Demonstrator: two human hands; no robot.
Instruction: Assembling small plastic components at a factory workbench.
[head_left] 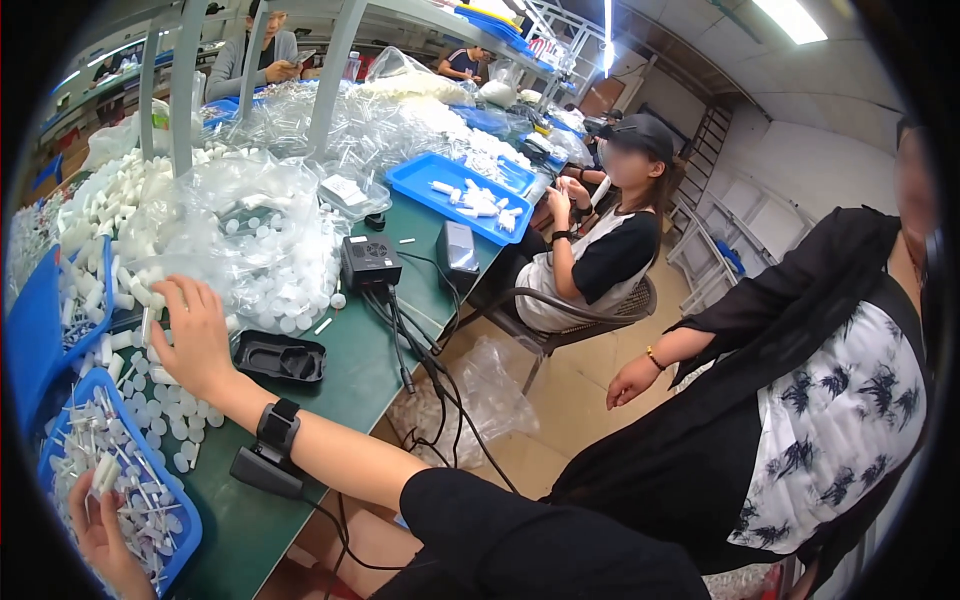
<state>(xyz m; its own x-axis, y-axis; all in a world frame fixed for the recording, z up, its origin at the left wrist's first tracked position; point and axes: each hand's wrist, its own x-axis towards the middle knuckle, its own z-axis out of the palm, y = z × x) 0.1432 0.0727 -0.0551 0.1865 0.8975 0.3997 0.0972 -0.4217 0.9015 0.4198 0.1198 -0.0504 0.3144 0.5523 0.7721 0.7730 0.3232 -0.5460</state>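
Observation:
My left hand (pixel 100 530), low at the left edge, holds a short white plastic tube (pixel 104 472) between thumb and fingers. It is over a blue tray (pixel 190 515) of thin white plastic sticks (pixel 135 470). My right hand (pixel 198 340) reaches over the green table (pixel 232 470) with fingers apart. Its fingertips are at the edge of a pile of white plastic cylinders (pixel 120 195). One white cylinder (pixel 147 326) lies right beside the thumb; whether they touch I cannot tell. Round white caps (pixel 180 428) are scattered below that hand.
An empty black tray (pixel 280 357), a black box with cables (pixel 371 262) and a clear bag of round caps (pixel 235 215) are near my right arm. Grey posts (pixel 333 80) rise from the table. A seated co-worker (pixel 590 230) is beyond a blue tray (pixel 420 178); another person (pixel 780 380) stands at right.

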